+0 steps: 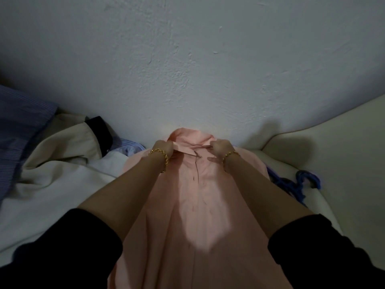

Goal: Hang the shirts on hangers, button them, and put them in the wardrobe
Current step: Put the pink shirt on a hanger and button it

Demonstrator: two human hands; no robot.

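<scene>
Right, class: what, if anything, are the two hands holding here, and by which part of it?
The pink shirt, held by its collar: the left hand grips one collar flap and the right hand grips the other.

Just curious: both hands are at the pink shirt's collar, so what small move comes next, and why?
Probably close the top button: the left hand and right hand each pinch a collar side of the pink shirt, whose placket below looks shut.

Shirt [195, 205] between clothes pile [62, 155] (left) and hangers [300, 184]
</scene>
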